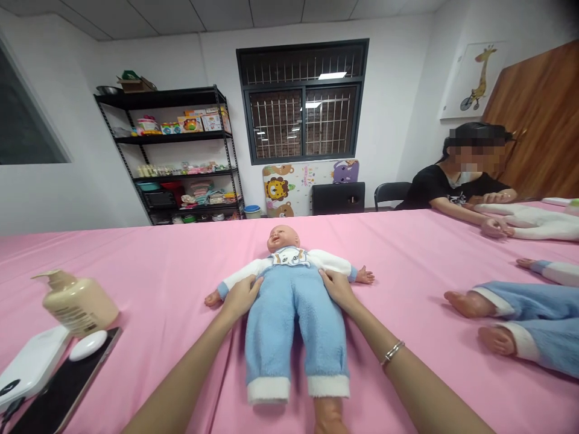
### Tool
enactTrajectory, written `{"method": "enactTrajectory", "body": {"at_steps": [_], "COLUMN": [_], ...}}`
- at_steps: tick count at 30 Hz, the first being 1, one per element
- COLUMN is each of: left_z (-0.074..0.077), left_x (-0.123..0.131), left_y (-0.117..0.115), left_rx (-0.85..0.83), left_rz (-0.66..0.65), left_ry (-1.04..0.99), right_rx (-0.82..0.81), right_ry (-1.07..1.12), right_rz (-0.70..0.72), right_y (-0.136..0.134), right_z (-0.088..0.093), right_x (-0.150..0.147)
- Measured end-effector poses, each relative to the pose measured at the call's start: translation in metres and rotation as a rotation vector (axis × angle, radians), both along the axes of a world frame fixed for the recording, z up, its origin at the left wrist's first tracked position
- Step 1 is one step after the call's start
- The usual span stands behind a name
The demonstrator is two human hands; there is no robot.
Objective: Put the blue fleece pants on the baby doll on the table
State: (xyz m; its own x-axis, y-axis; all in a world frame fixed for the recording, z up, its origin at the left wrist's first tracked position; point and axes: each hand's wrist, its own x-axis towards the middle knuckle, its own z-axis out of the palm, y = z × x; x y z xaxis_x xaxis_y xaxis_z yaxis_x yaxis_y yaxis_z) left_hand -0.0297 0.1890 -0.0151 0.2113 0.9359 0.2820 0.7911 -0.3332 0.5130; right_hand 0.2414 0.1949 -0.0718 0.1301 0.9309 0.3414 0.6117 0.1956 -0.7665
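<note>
A baby doll (289, 301) in light blue fleece overalls and a white top lies on its back on the pink table cover (398, 253), head away from me. My left hand (239, 295) grips the doll's side at the waist, fingers curled on the blue cloth. My right hand (337, 288) grips the opposite side at the waist in the same way. A silver bracelet (391, 353) sits on my right wrist. One bare doll foot (329, 416) shows at the bottom edge.
At left stand a beige pump bottle (78, 301), a white box (31, 364), a white oval case (87, 345) and a black phone (67, 386). A second doll (525, 319) lies at right. Another person (465, 181) sits at the far right with hands on a third doll (529, 220). A black shelf (176, 157) stands behind.
</note>
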Motion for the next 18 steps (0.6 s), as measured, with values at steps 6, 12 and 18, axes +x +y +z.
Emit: {"method": "enactTrajectory", "body": {"at_steps": [6, 12, 18], "left_z": [0.008, 0.005, 0.010], "left_x": [0.046, 0.077, 0.066], "left_y": [-0.060, -0.097, -0.096], "left_rx": [0.904, 0.792, 0.778], "left_rz": [-0.612, -1.069, -0.952], "left_ry": [0.115, 0.238, 0.296], "right_rx": [0.034, 0.023, 0.008], "right_ry": [0.077, 0.063, 0.001], "right_rz": [0.011, -0.005, -0.040], "right_y": [0.003, 0.007, 0.011], "right_z": [-0.006, -0.008, -0.011], "right_x": [-0.002, -0.001, -0.002]}}
